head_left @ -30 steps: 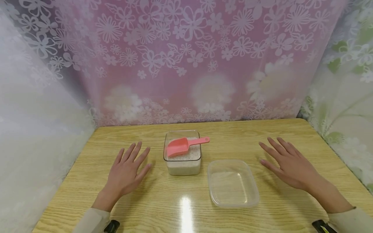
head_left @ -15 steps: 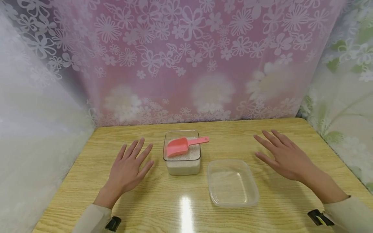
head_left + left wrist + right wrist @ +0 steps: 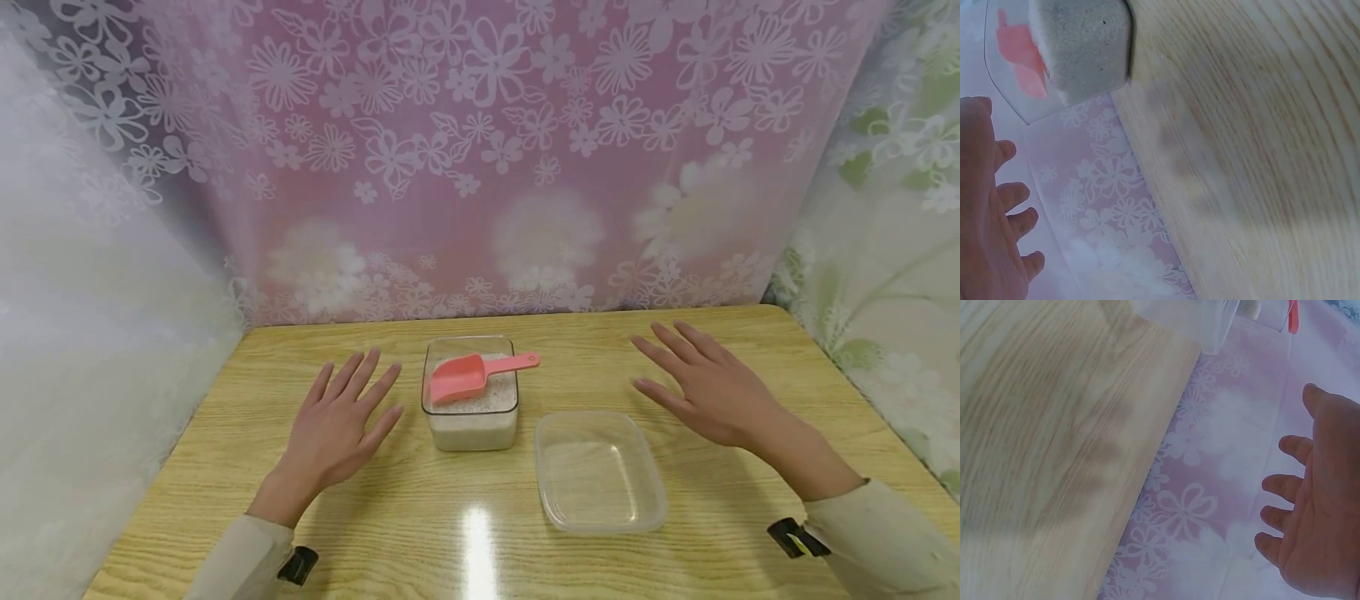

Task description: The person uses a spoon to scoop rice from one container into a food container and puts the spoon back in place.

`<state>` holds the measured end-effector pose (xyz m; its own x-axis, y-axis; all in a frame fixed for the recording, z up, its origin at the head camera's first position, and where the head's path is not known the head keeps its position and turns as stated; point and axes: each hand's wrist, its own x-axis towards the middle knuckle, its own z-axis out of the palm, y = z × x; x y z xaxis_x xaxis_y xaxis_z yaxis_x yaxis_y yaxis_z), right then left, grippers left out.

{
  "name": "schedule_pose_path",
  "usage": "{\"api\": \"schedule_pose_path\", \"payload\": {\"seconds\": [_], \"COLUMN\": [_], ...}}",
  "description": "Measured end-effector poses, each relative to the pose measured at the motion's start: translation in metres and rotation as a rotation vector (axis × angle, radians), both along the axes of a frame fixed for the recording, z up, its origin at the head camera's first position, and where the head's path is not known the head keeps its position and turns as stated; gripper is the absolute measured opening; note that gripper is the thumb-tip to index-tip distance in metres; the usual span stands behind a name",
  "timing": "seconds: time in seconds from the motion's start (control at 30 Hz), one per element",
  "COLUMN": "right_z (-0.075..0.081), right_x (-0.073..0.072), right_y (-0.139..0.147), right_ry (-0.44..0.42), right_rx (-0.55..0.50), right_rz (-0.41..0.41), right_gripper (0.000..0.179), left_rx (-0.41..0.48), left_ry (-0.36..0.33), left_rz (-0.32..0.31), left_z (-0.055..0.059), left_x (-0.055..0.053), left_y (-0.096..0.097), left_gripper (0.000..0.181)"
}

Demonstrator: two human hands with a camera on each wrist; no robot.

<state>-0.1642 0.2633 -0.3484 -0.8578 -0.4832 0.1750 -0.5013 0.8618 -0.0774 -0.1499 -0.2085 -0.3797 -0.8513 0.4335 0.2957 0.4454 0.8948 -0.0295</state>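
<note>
A pink scoop (image 3: 459, 377) lies on pale grain-like contents in a clear square container (image 3: 472, 432), its handle reaching past the right rim. In front and to the right stands a translucent plastic box (image 3: 600, 475) with nothing visible inside. My left hand (image 3: 330, 429) hovers palm down left of the filled container, fingers spread, holding nothing. On the other side my right hand (image 3: 708, 392) is raised above the table, beyond the plastic box to its right, also with spread fingers and nothing held. The left wrist view shows the scoop (image 3: 1022, 59) through the container wall.
Both containers stand on a wood-grain table (image 3: 390, 533). A pink flowered curtain (image 3: 480, 208) hangs behind its far edge. Pale fabric (image 3: 97, 333) hangs along the left side, and flowered fabric (image 3: 900, 333) along the right.
My right hand has moved inward to the left and farther forward. My left hand has shifted slightly right and forward. The scoop and both containers have stayed in place.
</note>
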Motion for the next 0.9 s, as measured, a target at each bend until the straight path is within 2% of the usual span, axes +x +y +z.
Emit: {"api": "schedule_pose_path", "payload": {"seconds": [0.37, 0.63, 0.9], "right_z": [0.010, 0.015, 0.012], "right_x": [-0.004, -0.006, -0.010], "right_y": [-0.020, -0.033, -0.045], "right_ry": [-0.025, -0.046, -0.034], "right_rx": [0.018, 0.039, 0.052], "right_rz": [-0.022, 0.002, 0.033], "right_gripper": [0.065, 0.066, 0.066], "left_rx": [-0.009, -0.021, -0.028], "left_ry": [-0.004, -0.034, -0.026], "left_rz": [-0.021, -0.023, -0.045], "left_z": [0.004, 0.005, 0.008], "left_x": [-0.002, -0.006, -0.010], "left_y": [0.007, 0.011, 0.017], "left_gripper": [0.059, 0.059, 0.059]}}
